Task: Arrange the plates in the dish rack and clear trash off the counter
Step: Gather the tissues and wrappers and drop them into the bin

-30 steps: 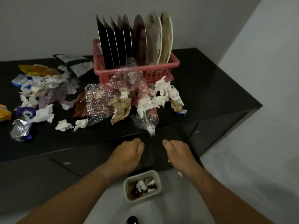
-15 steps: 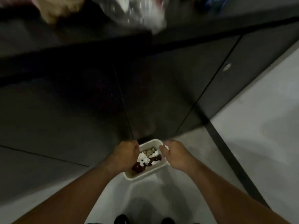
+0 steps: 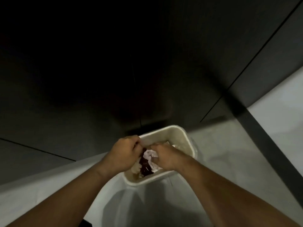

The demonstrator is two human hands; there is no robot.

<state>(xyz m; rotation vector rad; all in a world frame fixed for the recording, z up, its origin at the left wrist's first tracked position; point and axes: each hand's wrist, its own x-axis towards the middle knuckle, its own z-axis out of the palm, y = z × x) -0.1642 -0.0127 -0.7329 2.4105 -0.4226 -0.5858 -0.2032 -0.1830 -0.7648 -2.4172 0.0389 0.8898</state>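
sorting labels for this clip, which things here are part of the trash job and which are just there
Job: bin, white tissue, brown wrapper, left hand, right hand, both over the bin's mouth.
Just there: dark cabinet doors, pale floor.

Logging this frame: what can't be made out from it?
1. Head view: whether the left hand or right hand grips trash; their curled fingers face away, into the bin.
2. Lower contents of the bin: covered by both hands and the top trash.
3. The counter, plates and rack: out of frame, past the top edge.
4. The cabinet: detail lost in shadow.
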